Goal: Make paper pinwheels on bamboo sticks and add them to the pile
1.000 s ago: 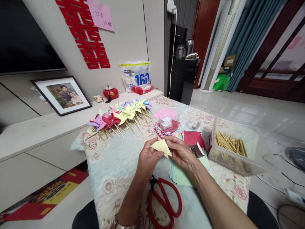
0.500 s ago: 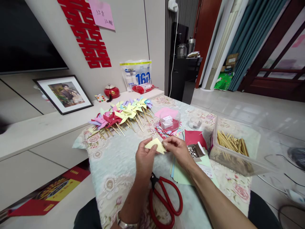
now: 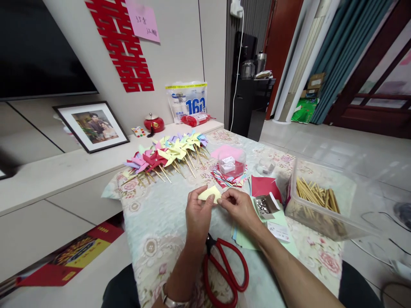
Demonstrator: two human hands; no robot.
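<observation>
Folded pale-yellow paper [image 3: 208, 193] sits just below frame centre, pinched between thumb and curled fingers of the left hand [image 3: 198, 214], its right corner gripped by the right hand's [image 3: 240, 208] closed fingertips, above red-handled scissors [image 3: 224, 273] at lower centre.

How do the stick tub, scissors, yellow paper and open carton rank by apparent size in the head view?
1. Stick tub
2. Scissors
3. Yellow paper and open carton: too alike to rank, paper partly hidden
</observation>
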